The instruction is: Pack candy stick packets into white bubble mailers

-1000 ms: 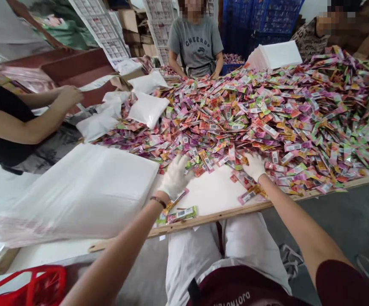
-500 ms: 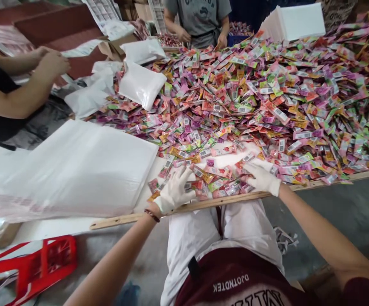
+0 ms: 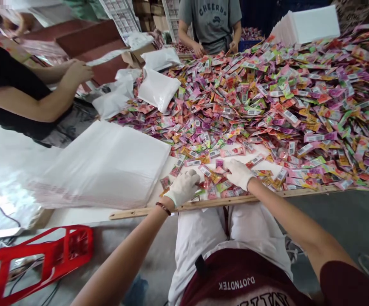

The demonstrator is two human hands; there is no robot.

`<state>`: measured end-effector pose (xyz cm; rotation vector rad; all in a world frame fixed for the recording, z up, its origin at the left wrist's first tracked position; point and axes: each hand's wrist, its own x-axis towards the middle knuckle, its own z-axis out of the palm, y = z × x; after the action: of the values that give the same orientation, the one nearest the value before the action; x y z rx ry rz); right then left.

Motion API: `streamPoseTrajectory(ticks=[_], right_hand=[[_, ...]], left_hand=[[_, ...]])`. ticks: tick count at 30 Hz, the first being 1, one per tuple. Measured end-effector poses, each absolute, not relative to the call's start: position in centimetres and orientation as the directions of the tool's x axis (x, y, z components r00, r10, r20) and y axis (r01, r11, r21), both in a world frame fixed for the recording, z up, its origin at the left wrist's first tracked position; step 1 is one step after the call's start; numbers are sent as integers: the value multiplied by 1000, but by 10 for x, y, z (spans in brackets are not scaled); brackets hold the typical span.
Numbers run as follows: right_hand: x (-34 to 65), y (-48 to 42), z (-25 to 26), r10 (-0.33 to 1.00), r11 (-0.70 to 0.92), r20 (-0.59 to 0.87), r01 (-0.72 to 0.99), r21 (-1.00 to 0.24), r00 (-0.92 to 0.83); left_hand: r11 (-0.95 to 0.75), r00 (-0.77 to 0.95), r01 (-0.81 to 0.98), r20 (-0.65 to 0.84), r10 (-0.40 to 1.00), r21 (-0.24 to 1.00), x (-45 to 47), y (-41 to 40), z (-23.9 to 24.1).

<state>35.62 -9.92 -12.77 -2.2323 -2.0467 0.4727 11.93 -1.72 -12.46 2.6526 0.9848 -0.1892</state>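
Note:
Both my hands wear white gloves and rest on a small cluster of colourful sachets (image 3: 214, 180) at the table's near wooden edge (image 3: 267, 196). My left hand (image 3: 184, 187) is curled, its fingers closed over sachets. My right hand (image 3: 238, 172) lies on the cluster with fingers bent, pressing sachets toward the left hand. A huge heap of the same sachets (image 3: 283, 97) covers the table beyond and to the right.
A stack of white plastic bags (image 3: 108, 165) lies left of my hands. Filled white bags (image 3: 158, 88) sit farther back. A person in black (image 3: 18, 91) works at the left, another in a grey shirt (image 3: 211, 21) at the far side. A red stool (image 3: 47, 259) stands on the floor.
My hands pulled a batch of sachets from the heap to the near edge, then drew closer together over it. The view shifted slightly.

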Motion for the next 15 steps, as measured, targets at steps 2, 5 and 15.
streamPoseTrajectory(ticks=[2, 5, 15], right_hand=[[370, -101, -127, 990, -77, -137, 957, -281, 39], [397, -95, -123, 993, -113, -77, 944, -310, 94], [421, -54, -134, 973, -216, -127, 958, -190, 194]], left_hand=[[-662, 727, 682, -188, 660, 312, 113, -13, -127], [-598, 682, 678, -62, 729, 427, 115, 1, -124], [-597, 614, 789, -150, 775, 145, 168, 33, -116]])
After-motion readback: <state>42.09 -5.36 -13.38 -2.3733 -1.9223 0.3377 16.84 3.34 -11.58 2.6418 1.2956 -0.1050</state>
